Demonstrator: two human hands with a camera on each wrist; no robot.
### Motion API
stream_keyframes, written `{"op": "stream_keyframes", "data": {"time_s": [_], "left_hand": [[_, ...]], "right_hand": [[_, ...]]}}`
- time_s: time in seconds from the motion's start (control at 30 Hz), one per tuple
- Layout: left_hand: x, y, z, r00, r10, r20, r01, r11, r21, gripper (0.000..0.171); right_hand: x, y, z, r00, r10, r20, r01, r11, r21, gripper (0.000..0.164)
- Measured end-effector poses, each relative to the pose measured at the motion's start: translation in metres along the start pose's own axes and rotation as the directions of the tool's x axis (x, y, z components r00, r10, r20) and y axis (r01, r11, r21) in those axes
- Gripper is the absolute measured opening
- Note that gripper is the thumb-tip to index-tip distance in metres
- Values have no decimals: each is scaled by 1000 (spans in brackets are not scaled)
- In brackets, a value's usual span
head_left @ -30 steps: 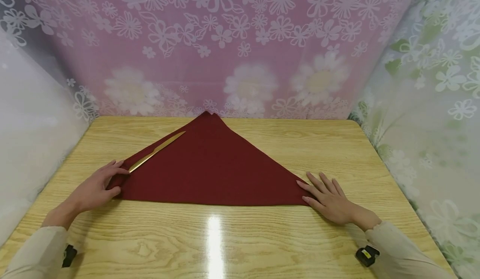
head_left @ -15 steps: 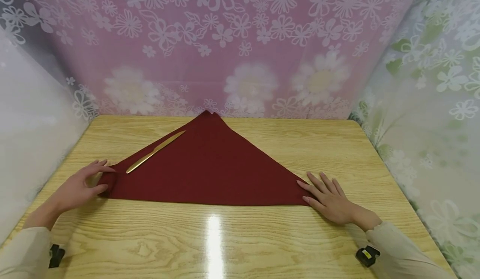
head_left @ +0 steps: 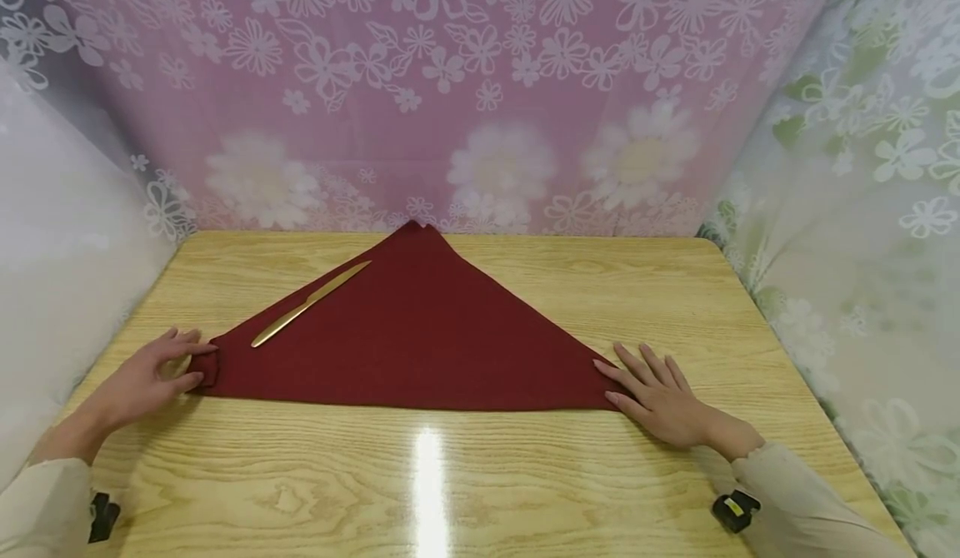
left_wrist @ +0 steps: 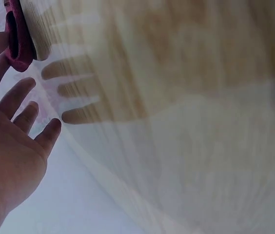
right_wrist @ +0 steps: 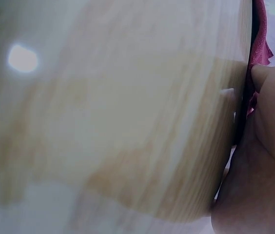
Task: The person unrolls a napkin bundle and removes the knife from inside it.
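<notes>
A dark red cloth napkin [head_left: 420, 333], folded into a triangle, lies with its long edge toward me and its tip at the far edge. On its left slope rests a golden table knife [head_left: 311, 304], its handle end nearer my left hand [head_left: 146, 379]. That hand holds the napkin's turned-over left corner between thumb and index finger; the left wrist view shows the small fold of red cloth [left_wrist: 20, 44] at those fingers, the others spread loose. At the right corner my right hand [head_left: 660, 404] lies flat, fingers spread, its thumb and index finger touching the cloth.
All of this is on a light wood-grain table [head_left: 525, 483] with a bright reflection near the front. Behind it hangs a pink flowered curtain [head_left: 420, 125]; pale flowered sheets close off both sides. A black device [head_left: 735, 510] sits at each wrist.
My left hand has slid left, away from the knife, drawing the napkin's turned-over corner out with it. The fold there is smaller. My right hand and the knife have stayed put.
</notes>
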State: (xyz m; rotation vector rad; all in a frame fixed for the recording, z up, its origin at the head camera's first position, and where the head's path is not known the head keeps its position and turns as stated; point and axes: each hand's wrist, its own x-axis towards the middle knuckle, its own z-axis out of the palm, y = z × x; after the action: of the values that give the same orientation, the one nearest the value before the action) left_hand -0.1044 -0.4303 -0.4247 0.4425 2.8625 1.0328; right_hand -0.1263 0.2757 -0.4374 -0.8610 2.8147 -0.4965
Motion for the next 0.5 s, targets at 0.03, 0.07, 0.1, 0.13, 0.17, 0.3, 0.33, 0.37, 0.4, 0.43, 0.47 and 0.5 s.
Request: {"op": "stream_keyframes", "data": {"time_s": [0.03, 0.07, 0.1, 0.13, 0.17, 0.3, 0.33, 0.37, 0.4, 0.43, 0.47, 0.5], "left_hand": [[0, 0, 1, 1000, 0, -9, 0, 1000, 15, 36], [0, 0, 1, 1000, 3, -18, -2, 999, 36, 36], [-1, 1, 2, 1000, 7, -29, -5, 998, 56, 36], [-1, 2, 3, 999, 17, -42, -13, 997, 74, 37], [0, 4, 3, 998, 29, -54, -24, 995, 94, 37], [1, 12, 6, 995, 64, -81, -55, 991, 119, 37], [1, 15, 6, 995, 65, -82, -55, 992, 115, 36], [2, 18, 7, 995, 60, -82, -50, 992, 115, 35], [2, 20, 8, 996, 49, -80, -40, 993, 110, 34], [3, 22, 9, 996, 40, -78, -32, 994, 107, 34], [3, 23, 10, 997, 30, -77, -22, 994, 107, 35], [3, 24, 10, 997, 24, -76, -16, 994, 109, 37]], "right_hand": [[0, 0, 0, 1000, 2, 4, -2, 1000, 1, 50], [0, 0, 0, 1000, 5, 6, -5, 1000, -1, 50], [0, 0, 0, 1000, 7, 10, -7, 1000, 1, 50], [0, -2, -1, 1000, 13, 15, -13, 1000, 0, 50], [0, -2, -1, 1000, 15, 18, -15, 1000, 0, 50], [0, -4, -2, 1000, 17, 10, -17, 1000, 0, 50], [0, -4, -2, 1000, 17, 8, -17, 1000, -1, 50], [0, -4, -3, 1000, 21, 12, -21, 1000, -2, 50], [0, -5, -3, 1000, 24, 17, -24, 1000, -1, 50], [0, -5, -4, 999, 28, 24, -28, 1000, 0, 50], [0, -5, -4, 999, 32, 30, -32, 999, -3, 50], [0, -5, -4, 999, 36, 37, -36, 999, -3, 50]]}}
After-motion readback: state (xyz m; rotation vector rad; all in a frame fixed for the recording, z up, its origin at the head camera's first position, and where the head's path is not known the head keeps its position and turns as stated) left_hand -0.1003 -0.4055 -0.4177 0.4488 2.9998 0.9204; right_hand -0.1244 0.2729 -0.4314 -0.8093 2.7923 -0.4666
